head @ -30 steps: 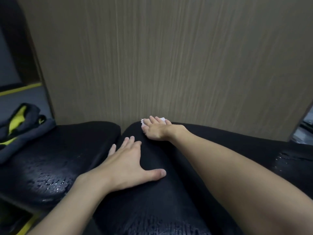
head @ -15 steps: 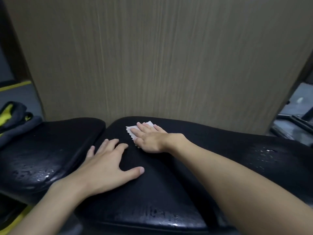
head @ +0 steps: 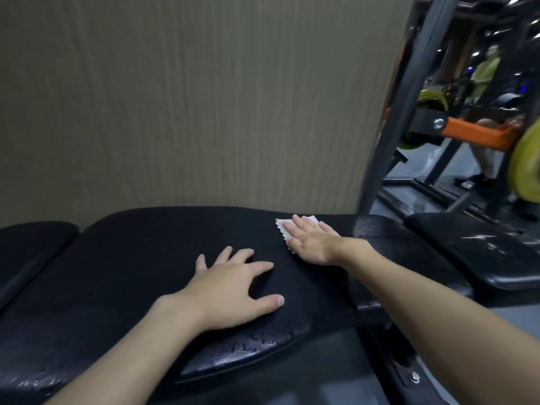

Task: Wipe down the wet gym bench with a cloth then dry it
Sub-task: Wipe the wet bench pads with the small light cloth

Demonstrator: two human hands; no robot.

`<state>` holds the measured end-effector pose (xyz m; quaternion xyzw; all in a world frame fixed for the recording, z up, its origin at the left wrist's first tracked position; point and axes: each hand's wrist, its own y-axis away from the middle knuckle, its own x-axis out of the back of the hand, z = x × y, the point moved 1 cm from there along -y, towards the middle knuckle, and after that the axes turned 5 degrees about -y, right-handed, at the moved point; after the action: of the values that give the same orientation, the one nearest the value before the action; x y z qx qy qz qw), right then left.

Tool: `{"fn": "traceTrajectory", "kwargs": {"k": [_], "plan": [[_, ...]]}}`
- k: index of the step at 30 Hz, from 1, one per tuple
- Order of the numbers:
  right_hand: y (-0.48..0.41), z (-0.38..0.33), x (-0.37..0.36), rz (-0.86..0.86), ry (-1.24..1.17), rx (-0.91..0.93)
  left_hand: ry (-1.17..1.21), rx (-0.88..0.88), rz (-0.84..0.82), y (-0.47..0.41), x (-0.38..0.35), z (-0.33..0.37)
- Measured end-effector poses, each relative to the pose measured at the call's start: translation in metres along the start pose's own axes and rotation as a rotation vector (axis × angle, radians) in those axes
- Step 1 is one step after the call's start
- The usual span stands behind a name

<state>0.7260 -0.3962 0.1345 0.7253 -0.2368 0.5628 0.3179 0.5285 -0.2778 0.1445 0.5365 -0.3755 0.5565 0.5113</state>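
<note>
Head view.

1. Gym bench pad (head: 140, 258): a black padded surface that spans the lower half of the frame and butts against a brown wood-grain wall panel (head: 190, 97). Water droplets (head: 251, 346) bead along its near edge. The central area around the hands looks matte.

2. Left hand (head: 230, 290): rests palm down on the middle of the pad. Its fingers (head: 239, 254) are straight and spread, and the thumb is splayed out to the right. It holds nothing.

3. Right hand (head: 309, 244): lies palm down near the far right edge of the pad, apart from the left hand. Its fingers (head: 299, 226) are straight and held close together. They press flat on the cloth and do not curl round it.

4. White cloth (head: 283, 230): a small piece with a zigzag-cut edge, flat on the pad under the right hand's fingers. Only its left and far margins show. The hand covers the remainder.

5. Adjacent surfaces: a second black pad section (head: 32, 238) sits at the left, separated from the main pad by a gap. A further black bench (head: 482, 252) at the right carries wet streaks.

6. Background, right: a dark rack upright (head: 409, 97), an orange machine part (head: 473, 133) and a yellow-green weight plate (head: 526, 165). A blurred person (head: 485, 74) stands behind the equipment.
</note>
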Motion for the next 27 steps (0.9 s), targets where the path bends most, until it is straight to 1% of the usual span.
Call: {"fn": "traceTrajectory", "kwargs": {"k": [3, 8, 11, 14, 20, 23, 27], "plan": [[0.01, 0.052, 0.004, 0.025, -0.016, -0.101, -0.021, -0.007, -0.041, -0.01, 0.0, 0.018], [0.036, 0.123, 0.013, 0.067, -0.045, -0.269, -0.025, 0.019, -0.087, -0.014, 0.004, 0.019], [0.054, 0.155, 0.014, 0.099, -0.062, -0.36, -0.031, 0.024, -0.077, -0.012, 0.002, 0.02], [0.073, 0.17, 0.012, 0.126, -0.095, -0.42, -0.018, 0.026, -0.076, -0.012, 0.001, 0.02], [0.103, 0.159, -0.002, 0.148, -0.083, -0.47, 0.002, 0.01, -0.051, -0.009, -0.002, 0.02], [0.104, 0.134, -0.006, 0.144, -0.061, -0.452, 0.035, -0.006, -0.002, -0.002, 0.001, 0.013], [0.095, 0.084, -0.013, 0.128, -0.057, -0.374, 0.006, 0.003, 0.083, 0.02, 0.003, -0.012]]}}
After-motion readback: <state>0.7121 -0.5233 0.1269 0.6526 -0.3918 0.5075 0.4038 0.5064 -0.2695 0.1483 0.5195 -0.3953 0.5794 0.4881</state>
